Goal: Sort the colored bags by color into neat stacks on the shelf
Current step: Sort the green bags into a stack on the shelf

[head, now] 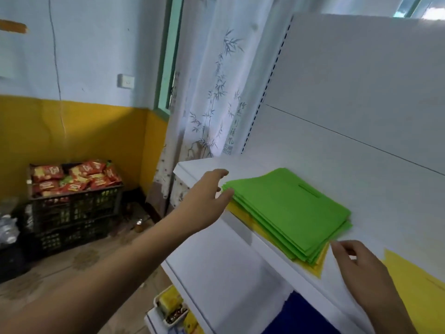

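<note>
Up top, white shelf (240,165), front edge running from its left corner down toward the right. Stack of green bags (289,208) lies flat on it, edges fanned and uneven, a handle slot in the top bag. Yellow bags (317,266) sit under the green stack, showing along its front edge and poking out at its near corner. Bare shelf behind the green stack up to the white back panel (361,80), and bare shelf left of the stack to the corner. Another yellow bag (414,285) lies right of the stack, close by.

Left hand (204,196): fingers spread apart and fairly straight, fingertips at the stack's left corner, thumb touching the green edges; gripping nothing. Right hand (361,271): just off the stack's near right corner, fingers loosely bent; cannot tell whether it pinches anything.

Left of the stack and well below, a dark crate (77,206) of red snack packets (77,177) on the floor.
</note>
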A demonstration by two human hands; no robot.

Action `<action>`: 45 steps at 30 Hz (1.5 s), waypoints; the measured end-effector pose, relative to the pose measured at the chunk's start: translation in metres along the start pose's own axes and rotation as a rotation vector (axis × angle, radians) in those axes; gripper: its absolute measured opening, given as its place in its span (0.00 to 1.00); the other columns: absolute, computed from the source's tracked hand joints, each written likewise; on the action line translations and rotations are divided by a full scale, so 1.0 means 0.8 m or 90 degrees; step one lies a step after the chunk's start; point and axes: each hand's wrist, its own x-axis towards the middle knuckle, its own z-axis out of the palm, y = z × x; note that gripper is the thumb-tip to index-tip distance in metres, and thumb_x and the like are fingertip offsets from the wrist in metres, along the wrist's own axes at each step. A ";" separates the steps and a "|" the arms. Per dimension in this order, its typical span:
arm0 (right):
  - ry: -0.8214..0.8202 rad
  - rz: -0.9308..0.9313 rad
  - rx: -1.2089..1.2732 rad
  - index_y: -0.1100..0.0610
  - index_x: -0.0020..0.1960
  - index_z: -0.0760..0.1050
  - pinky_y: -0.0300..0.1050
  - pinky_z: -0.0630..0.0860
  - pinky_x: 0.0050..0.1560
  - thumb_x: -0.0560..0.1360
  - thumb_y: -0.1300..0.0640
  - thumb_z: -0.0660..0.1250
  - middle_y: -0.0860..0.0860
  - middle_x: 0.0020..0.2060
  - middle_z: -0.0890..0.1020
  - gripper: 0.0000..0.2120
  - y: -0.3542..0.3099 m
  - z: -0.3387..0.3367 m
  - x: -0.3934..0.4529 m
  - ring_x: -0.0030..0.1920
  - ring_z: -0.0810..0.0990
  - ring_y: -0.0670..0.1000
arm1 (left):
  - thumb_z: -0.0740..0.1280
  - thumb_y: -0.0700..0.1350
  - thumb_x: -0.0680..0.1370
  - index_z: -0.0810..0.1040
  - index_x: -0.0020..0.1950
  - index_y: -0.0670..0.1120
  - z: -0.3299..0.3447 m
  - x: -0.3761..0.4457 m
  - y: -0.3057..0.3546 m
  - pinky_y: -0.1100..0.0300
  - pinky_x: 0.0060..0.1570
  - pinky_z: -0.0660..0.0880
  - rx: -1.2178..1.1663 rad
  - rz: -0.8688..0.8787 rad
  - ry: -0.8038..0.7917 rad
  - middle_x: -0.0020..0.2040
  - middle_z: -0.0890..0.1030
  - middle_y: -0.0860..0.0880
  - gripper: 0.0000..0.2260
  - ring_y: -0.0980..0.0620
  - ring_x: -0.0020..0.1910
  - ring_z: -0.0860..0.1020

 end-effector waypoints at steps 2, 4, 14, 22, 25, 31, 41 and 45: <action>-0.003 0.046 -0.014 0.55 0.56 0.74 0.46 0.67 0.52 0.79 0.42 0.58 0.52 0.50 0.78 0.18 -0.001 0.012 0.021 0.50 0.73 0.51 | 0.61 0.50 0.81 0.66 0.72 0.48 0.003 0.041 -0.013 0.60 0.60 0.68 0.008 0.011 -0.021 0.69 0.70 0.51 0.20 0.54 0.63 0.72; 0.029 0.078 -0.013 0.57 0.59 0.72 0.48 0.70 0.52 0.77 0.37 0.56 0.54 0.51 0.80 0.25 -0.001 0.019 0.041 0.50 0.77 0.54 | 0.60 0.50 0.81 0.68 0.71 0.48 0.010 0.085 -0.020 0.61 0.61 0.66 0.035 0.038 -0.062 0.69 0.71 0.51 0.18 0.53 0.65 0.71; 0.004 0.284 -0.204 0.51 0.49 0.72 0.44 0.72 0.41 0.72 0.29 0.58 0.46 0.43 0.77 0.25 -0.034 0.043 0.081 0.44 0.76 0.47 | 0.52 0.59 0.82 0.66 0.74 0.44 0.071 0.230 -0.056 0.61 0.70 0.55 0.248 0.227 -0.342 0.75 0.65 0.47 0.26 0.51 0.75 0.58; 0.124 0.344 -0.186 0.45 0.52 0.79 0.42 0.75 0.46 0.74 0.43 0.68 0.42 0.49 0.82 0.10 -0.074 0.061 0.033 0.47 0.79 0.43 | 0.36 0.74 0.64 0.69 0.68 0.44 0.103 0.223 -0.082 0.53 0.70 0.62 0.280 0.483 -0.609 0.69 0.70 0.43 0.48 0.46 0.69 0.68; 0.221 0.359 -0.102 0.47 0.48 0.80 0.45 0.78 0.45 0.71 0.51 0.73 0.43 0.45 0.84 0.06 -0.096 0.072 0.011 0.43 0.81 0.43 | 0.39 0.78 0.64 0.70 0.66 0.43 0.090 0.217 -0.085 0.53 0.69 0.64 0.241 0.488 -0.631 0.67 0.71 0.42 0.50 0.45 0.67 0.68; 0.293 0.389 -0.056 0.51 0.43 0.78 0.46 0.77 0.41 0.73 0.56 0.71 0.47 0.42 0.83 0.02 -0.132 0.097 -0.015 0.41 0.82 0.48 | 0.55 0.60 0.80 0.73 0.57 0.44 0.064 0.221 -0.091 0.53 0.59 0.68 0.266 0.534 -0.561 0.57 0.75 0.44 0.21 0.45 0.59 0.72; 0.294 0.413 -0.107 0.55 0.41 0.77 0.48 0.78 0.42 0.76 0.53 0.67 0.50 0.39 0.82 0.08 -0.129 0.087 -0.002 0.40 0.81 0.51 | 0.53 0.60 0.81 0.72 0.63 0.44 0.091 0.237 -0.099 0.53 0.68 0.62 0.255 0.494 -0.530 0.64 0.73 0.44 0.23 0.46 0.65 0.69; 0.252 0.454 0.071 0.59 0.44 0.80 0.39 0.76 0.33 0.76 0.52 0.69 0.50 0.35 0.85 0.10 -0.119 0.073 0.006 0.35 0.84 0.51 | 0.54 0.59 0.80 0.73 0.60 0.45 0.101 0.233 -0.086 0.52 0.68 0.61 0.244 0.478 -0.561 0.61 0.75 0.45 0.21 0.46 0.63 0.70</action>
